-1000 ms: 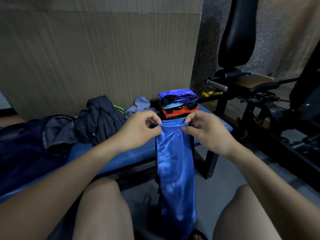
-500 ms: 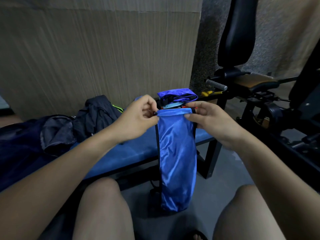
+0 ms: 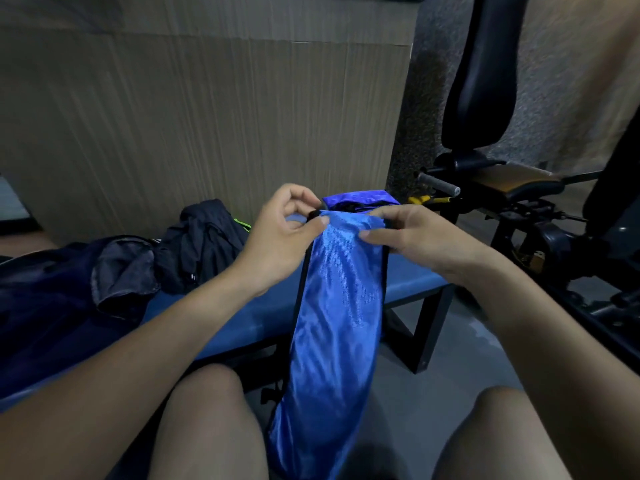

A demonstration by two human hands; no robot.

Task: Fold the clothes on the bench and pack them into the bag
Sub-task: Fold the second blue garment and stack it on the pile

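A: Nearest the camera, what is shown?

B: Two bare knees [image 3: 207, 424] at the lower edge, with a shiny blue garment [image 3: 332, 323] hanging between them, folded into a long narrow strip edged in black on its left side. Its lower end reaches down between the knees, above the grey floor [image 3: 460, 351].

A: How is the garment held?

B: By its top edge. The left hand [image 3: 277, 244] pinches the left corner between thumb and curled fingers; the right hand [image 3: 415, 240] pinches the right corner, thumb in front of the cloth and fingers behind it. Both forearms enter from the lower corners.

A: What lies behind the hands?

B: A blue padded bench [image 3: 207, 320] on a black frame. On its left part lies a dark navy bag [image 3: 52, 299] with a grey-lined opening; just beside it, to the right, a crumpled black garment [image 3: 204, 237] with a small neon-green trim. Beyond the hands, at the bench's right end, sits a stack topped by folded blue cloth [image 3: 360, 199]; the lower layers are hidden by the hands.

A: And farthest away?

B: A ribbed brown wall panel [image 3: 207, 116] behind the bench, and at right a black exercise machine [image 3: 485, 98] with an upright padded back and a brown seat.
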